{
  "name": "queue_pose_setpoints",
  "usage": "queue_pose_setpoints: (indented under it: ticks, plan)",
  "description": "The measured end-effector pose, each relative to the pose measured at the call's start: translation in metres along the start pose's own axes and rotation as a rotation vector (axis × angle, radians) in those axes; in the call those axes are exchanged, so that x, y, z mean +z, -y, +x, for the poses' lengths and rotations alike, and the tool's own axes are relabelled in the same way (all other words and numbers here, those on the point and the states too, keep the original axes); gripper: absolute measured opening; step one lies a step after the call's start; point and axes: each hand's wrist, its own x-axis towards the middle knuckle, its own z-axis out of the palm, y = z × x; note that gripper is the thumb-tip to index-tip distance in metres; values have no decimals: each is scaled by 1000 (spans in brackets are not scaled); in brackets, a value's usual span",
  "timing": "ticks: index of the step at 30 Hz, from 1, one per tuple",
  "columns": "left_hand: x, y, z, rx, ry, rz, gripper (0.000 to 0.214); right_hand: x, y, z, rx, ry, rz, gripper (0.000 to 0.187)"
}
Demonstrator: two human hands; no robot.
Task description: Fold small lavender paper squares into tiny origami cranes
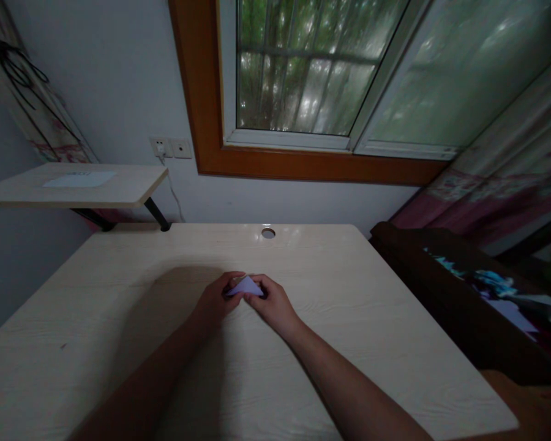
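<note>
As a lilac paper triangle [246, 286] points its apex toward the far edge of a pale wood-grain desk [371, 318], a person's left hand [218, 297] and right hand [273, 300] clasp it from either side, the fingers of both clamped on the paper and the thumbs close together along its near side; the triangle sits over the middle of the surface, nearer the far edge than the right near corner, though whether it touches the wood cannot be told; beyond it, a round cable hole [269, 233] lies just inside the far edge; at the far left corner, a raised shelf [138, 184] stands on black legs, bearing a pale sheet [79, 179]; behind the surface, a white plug [161, 149] fills one of two wall sockets [180, 148], beside a sliding window [321, 73] in an orange-brown wooden frame [266, 165]; past the right edge, a dark wooden bench [408, 282] holds blurred turquoise material [493, 283] and a lilac sheet [509, 313], near a pink-banded curtain [482, 184].
</note>
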Motion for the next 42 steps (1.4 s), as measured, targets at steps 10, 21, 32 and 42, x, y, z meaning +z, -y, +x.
queue_pose_setpoints:
  ticks: [10,21,32,42]
  plan:
    - [1,2,0,14,0,0,42,0,-2,0,-12,-8,-1,24]
    - [1,5,1,6,9,-2,42,0,-2,0,-8,-3,21,26]
    - [1,4,0,-2,16,-27,42,1,-1,0,-8,-18,19,24]
    - [0,4,1,7,3,28,41,2,-4,0,-21,-19,1,25]
